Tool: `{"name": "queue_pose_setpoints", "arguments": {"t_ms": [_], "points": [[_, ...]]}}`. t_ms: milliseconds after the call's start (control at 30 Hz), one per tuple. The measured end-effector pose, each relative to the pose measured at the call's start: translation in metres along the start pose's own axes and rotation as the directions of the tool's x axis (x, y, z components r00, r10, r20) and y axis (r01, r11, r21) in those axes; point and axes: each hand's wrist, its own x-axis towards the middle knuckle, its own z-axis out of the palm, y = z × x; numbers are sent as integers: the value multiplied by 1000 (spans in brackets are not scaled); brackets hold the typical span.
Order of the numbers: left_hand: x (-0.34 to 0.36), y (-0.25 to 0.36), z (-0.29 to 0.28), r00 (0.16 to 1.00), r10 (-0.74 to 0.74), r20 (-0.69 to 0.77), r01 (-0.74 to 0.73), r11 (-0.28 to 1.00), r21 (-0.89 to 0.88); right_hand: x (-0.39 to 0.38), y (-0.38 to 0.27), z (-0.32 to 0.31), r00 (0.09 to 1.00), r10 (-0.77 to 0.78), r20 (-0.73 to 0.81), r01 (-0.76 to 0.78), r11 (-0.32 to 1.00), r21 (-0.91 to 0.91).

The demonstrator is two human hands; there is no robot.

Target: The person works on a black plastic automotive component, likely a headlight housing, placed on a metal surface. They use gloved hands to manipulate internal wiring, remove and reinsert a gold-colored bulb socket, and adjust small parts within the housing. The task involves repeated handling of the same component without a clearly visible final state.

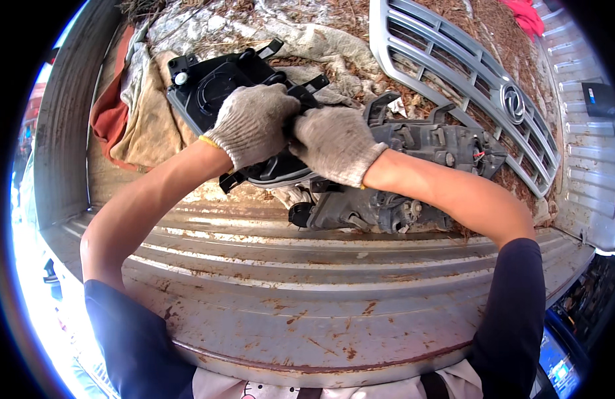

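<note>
A black headlight housing [207, 95], its back facing up, lies at the upper left of the truck bed. Over it, my left hand [255, 123] in a knitted grey glove is closed, fingers curled in toward the middle. My right hand [337, 143], gloved alike, meets it there, also closed. A small dark part shows between the two hands, but my fingertips and what they pinch are hidden. Just right of my right hand lies a dusty, worn headlight [420, 137]. Another dusty dark lamp housing [360, 207] sits below it, under my right forearm.
A silver car grille [453, 56] with a round emblem leans at the upper right. Beige cloth [151, 136] and red cloth [111, 126] lie at left. Dry needles and crumpled sheeting cover the far bed. The rusty ribbed metal edge [307, 319] runs in front of me, between side walls.
</note>
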Motion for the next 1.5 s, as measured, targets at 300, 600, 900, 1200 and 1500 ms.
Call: {"name": "queue_pose_setpoints", "arguments": {"t_ms": [300, 600, 900, 1200, 1500], "points": [[-5, -6, -3, 995, 97, 3, -97, 995, 3, 5, 1, -4, 996, 77, 53, -75, 997, -33], [-27, -18, -12, 942, 334, -3, -333, 939, 91, 1, 6, -15, 992, -56, 115, 54, 998, 23], [-31, -7, 0, 897, 433, -87, -382, 860, 338, -11, 31, -23, 992, -22, 126, -4, 978, 208], [-24, -19, -6, 890, 451, -64, -448, 892, 56, -3, 34, -10, 994, -112, -8, 111, 977, 180], [-34, -28, -8, 844, 532, -75, -532, 847, 23, 1, 30, -6, 991, -122, -49, 129, 978, 164]]}}
